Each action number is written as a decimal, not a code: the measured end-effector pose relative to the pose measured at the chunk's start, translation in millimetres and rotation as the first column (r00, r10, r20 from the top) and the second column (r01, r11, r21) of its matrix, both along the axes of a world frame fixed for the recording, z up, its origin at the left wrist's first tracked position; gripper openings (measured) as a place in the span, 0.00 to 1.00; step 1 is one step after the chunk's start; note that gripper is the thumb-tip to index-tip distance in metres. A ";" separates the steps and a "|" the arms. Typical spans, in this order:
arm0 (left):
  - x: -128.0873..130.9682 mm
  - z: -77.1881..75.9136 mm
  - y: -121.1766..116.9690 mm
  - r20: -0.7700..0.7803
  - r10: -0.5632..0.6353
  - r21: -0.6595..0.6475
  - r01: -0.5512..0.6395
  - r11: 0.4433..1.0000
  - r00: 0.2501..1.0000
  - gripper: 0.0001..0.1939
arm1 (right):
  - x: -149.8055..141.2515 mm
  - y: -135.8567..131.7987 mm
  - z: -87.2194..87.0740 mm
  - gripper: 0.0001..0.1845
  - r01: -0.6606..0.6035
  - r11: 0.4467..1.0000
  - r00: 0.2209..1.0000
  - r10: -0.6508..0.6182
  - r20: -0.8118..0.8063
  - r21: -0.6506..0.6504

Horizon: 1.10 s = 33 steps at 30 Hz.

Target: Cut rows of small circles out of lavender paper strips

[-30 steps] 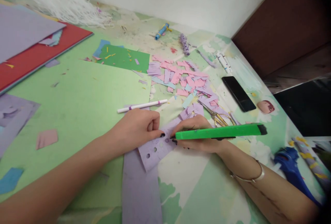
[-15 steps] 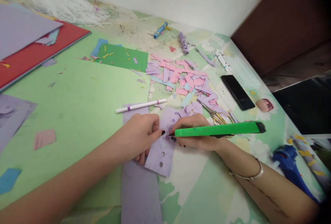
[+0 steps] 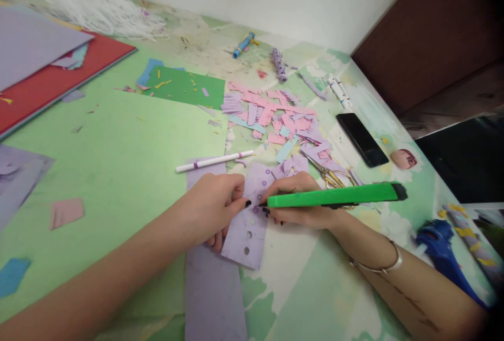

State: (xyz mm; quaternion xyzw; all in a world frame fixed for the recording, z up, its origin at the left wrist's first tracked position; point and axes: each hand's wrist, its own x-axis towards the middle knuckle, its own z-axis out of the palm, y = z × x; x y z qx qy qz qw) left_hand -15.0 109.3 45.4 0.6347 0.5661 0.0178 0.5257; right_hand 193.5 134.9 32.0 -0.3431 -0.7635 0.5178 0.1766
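A green utility knife (image 3: 334,195) lies in the grip of my right hand (image 3: 301,204), its tip down on a purple paper strip (image 3: 244,244). Two cut holes show near the strip's lower end, and several drawn purple circles run up its upper part. My left hand (image 3: 216,207) is closed on the strip's left edge, thumb on top and other fingers underneath. Beneath lies a longer purple paper strip (image 3: 214,294). Just above my left hand rests a white marker (image 3: 214,161) with purple bands.
Fringed pink and purple paper scraps (image 3: 271,115) lie beyond my hands, with gold-handled scissors (image 3: 331,173) beside them. A black phone (image 3: 362,139) and a blue glue gun (image 3: 441,252) are on the right. At left sit a red folder (image 3: 106,52) and white string (image 3: 94,10).
The knife and my right hand have shifted very slightly to the right. My left hand keeps its hold on the strip; otherwise the view has barely moved.
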 end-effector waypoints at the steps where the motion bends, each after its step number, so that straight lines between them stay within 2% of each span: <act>1: -0.1 0.1 0.0 0.002 -0.001 -0.005 0.001 1.000 1.000 0.09 | 0.0 -0.1 -0.1 0.05 0.003 1.000 1.000 -0.003 0.004 -0.001; 7: 1.9 -1.3 -5.2 0.025 0.018 -0.042 -0.017 0.999 1.000 0.08 | 0.9 0.1 -0.8 0.06 -0.003 1.000 1.000 0.004 -0.017 0.028; 12: 6.8 -3.6 -12.0 0.101 0.073 -0.205 -0.051 0.978 0.992 0.06 | 1.3 2.7 1.4 0.07 -0.042 0.998 0.998 0.043 -0.039 0.038; 14: 7.6 -4.0 -12.9 0.103 0.085 -0.225 -0.060 0.973 0.991 0.06 | 1.6 3.7 2.1 0.07 -0.046 0.999 0.998 0.046 -0.038 0.008; 20: 7.5 -3.9 -11.6 0.094 0.068 -0.179 -0.051 0.982 0.993 0.06 | 3.3 4.3 -0.3 0.07 -0.029 0.989 0.998 0.021 -0.058 -0.144; 29: 5.9 -4.0 -12.8 0.100 0.049 -0.175 -0.031 0.984 0.994 0.07 | 2.7 3.6 0.8 0.07 -0.007 0.990 1.000 0.004 -0.017 -0.138; 33: 6.2 -4.3 -12.6 0.101 0.052 -0.168 -0.035 0.985 0.994 0.07 | 1.7 2.3 1.8 0.07 0.002 0.998 1.000 -0.001 0.022 -0.060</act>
